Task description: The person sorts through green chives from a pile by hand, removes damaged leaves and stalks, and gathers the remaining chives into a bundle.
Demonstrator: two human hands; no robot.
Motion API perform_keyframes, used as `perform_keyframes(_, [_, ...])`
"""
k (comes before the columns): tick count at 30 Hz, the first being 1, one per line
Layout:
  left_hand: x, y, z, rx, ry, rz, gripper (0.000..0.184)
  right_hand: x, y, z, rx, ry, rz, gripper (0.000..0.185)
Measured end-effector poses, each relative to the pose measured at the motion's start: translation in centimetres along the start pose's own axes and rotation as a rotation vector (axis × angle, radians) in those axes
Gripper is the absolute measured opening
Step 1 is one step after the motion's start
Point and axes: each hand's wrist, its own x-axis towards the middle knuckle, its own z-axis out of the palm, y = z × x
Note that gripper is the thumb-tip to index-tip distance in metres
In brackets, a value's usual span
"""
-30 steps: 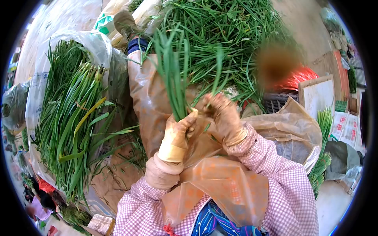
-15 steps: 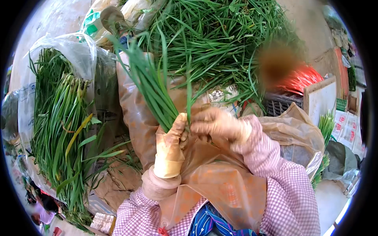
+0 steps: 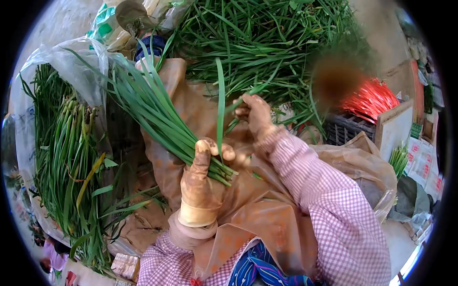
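My left hand [image 3: 200, 178], in a stained glove, grips a bunch of long green stalks [image 3: 160, 114] near their pale cut ends. The leaves point to the upper left, above the brown plastic apron [image 3: 167, 157]. Farther forward and to the right, my right hand [image 3: 255, 112] pinches a few green leaves [image 3: 261, 87] at the near edge of a large heap of loose greens [image 3: 257, 43]. One long leaf [image 3: 221, 105] stands upright between the two hands.
On the left, a clear plastic bag [image 3: 62, 52] holds a stack of greens [image 3: 71, 157]. To the right are red ties [image 3: 369, 100] on a dark crate [image 3: 348, 128], a white board [image 3: 393, 128] and a brown plastic sheet [image 3: 365, 167]. A shoe [image 3: 133, 16] shows at the top.
The bunch in my left hand has tilted to the left, and its cut ends now show. My right hand has moved away from it, forward to the heap. The view has shifted slightly.
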Motion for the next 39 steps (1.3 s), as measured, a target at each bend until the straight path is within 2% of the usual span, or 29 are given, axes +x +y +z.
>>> perform_keyframes(2, [-0.2,0.5,-0.2,0.022,-0.020,-0.022,0.027,-4.0,-1.9,-1.1,-0.009,-0.073,-0.065,0.012])
perform_keyframes(4, [-0.1,0.7,-0.6,-0.112,-0.113,-0.119,0.025,-7.1,-3.4,-2.3,-0.092,-0.276,-0.083,0.013])
perform_keyframes(8, [-0.1,0.4,-1.6,-0.113,-0.183,-0.099,0.027,-10.4,-4.4,-2.8,-0.356,-0.256,-0.143,0.018])
perform_keyframes(12, [-1.0,0.2,-2.4,-0.158,-0.234,-0.092,0.023,-15.5,-5.8,-1.7,-0.462,-0.350,-0.154,0.015])
perform_keyframes(13, [-1.1,0.1,-2.7,-0.064,-0.214,-0.082,0.022,-16.2,-5.6,-1.7,-0.465,-0.352,-0.160,0.015])
perform_keyframes(15, [-1.5,0.1,-2.8,0.030,-0.198,-0.065,0.021,-17.3,-5.3,-1.6,-0.600,-0.369,-0.238,0.011])
perform_keyframes(16, [-1.6,0.0,-2.6,0.093,-0.172,-0.092,0.019,-17.7,-5.2,-1.3,-0.747,-0.340,-0.361,0.012])
perform_keyframes(21, [-2.2,-0.8,-1.8,0.288,-0.102,-0.153,0.021,-18.0,-4.0,-1.5,-0.875,-0.414,-0.510,0.012])
perform_keyframes(23, [-2.2,-0.9,-1.7,0.323,-0.103,-0.110,0.019,-19.2,-4.6,-0.4,-1.157,-0.419,-0.766,0.009])
perform_keyframes(24, [-2.2,-0.9,-1.7,0.355,-0.102,-0.075,0.018,-19.2,-4.2,-0.4,-1.179,-0.438,-0.870,0.010])
perform_keyframes(27, [-2.4,-0.8,-1.8,0.355,-0.102,-0.068,0.017,-20.0,-4.5,0.2,-1.228,-0.442,-0.877,0.012])
perform_keyframes(28, [-2.3,-0.6,-2.2,0.326,-0.145,-0.098,0.021,-19.0,-3.3,-0.5,-1.114,-0.439,-0.812,0.011])
perform_keyframes(29, [-2.1,-0.5,-2.6,0.297,-0.186,-0.127,0.025,-18.4,-3.0,-0.9,-1.111,-0.433,-0.815,0.011])
perform_keyframes(31, [-2.0,-0.1,-3.1,0.310,-0.184,-0.157,0.027,-17.1,-2.9,-1.8,-1.182,-0.391,-0.663,0.012])
perform_keyframes(33, [-2.0,0.4,-3.7,0.141,-0.203,-0.218,0.026,-15.4,-2.6,-3.6,-1.206,-0.365,-0.708,0.011])
perform_keyframes(35, [-1.5,0.9,-4.8,0.123,-0.252,-0.235,0.025,-13.9,-2.6,-5.4,-1.412,-0.146,-0.764,0.013])
perform_keyframes(36, [-1.5,0.9,-5.3,0.102,-0.348,-0.231,0.026,-13.3,-3.0,-5.9,-1.579,-0.116,-0.829,0.019])
perform_keyframes(38, [-1.8,1.1,-5.8,0.073,-0.512,-0.212,0.029,-12.7,-3.2,-6.6,-1.464,-0.132,-0.801,0.022])
perform_keyframes(39, [-1.9,1.2,-5.8,0.076,-0.513,-0.217,0.029,-12.8,-3.6,-6.4,-1.352,-0.155,-0.780,0.026])
